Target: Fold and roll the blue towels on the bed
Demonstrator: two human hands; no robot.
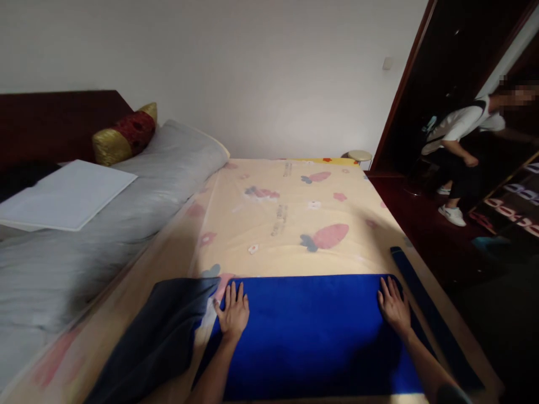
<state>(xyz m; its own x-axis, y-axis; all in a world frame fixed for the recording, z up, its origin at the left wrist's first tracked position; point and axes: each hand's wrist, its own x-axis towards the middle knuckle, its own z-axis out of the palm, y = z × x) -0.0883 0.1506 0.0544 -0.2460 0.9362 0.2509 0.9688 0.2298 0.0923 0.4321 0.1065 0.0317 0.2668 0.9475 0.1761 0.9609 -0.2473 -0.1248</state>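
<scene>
A bright blue cloth [307, 331] lies spread flat on the bed in front of me. My left hand [234, 311] rests on its far left corner, fingers spread and palm down. On the far right corner lies my right hand [394, 306], also flat with its fingers stretched out. Left of the blue cloth is a dark, rumpled cloth [155, 331], apart from my left hand. A long, narrow, dark blue folded strip of cloth [433, 314] runs along the bed's right side, just beyond my right hand.
The bed has a cream sheet [269, 224] with strawberry prints. Grey bedding [168, 174], a white flat board [71, 193] and a red-gold cushion [126, 134] lie at the left. A seated person [458, 140] is at the right by a shoe rack [514, 202]. A stool [360, 155] stands behind the bed.
</scene>
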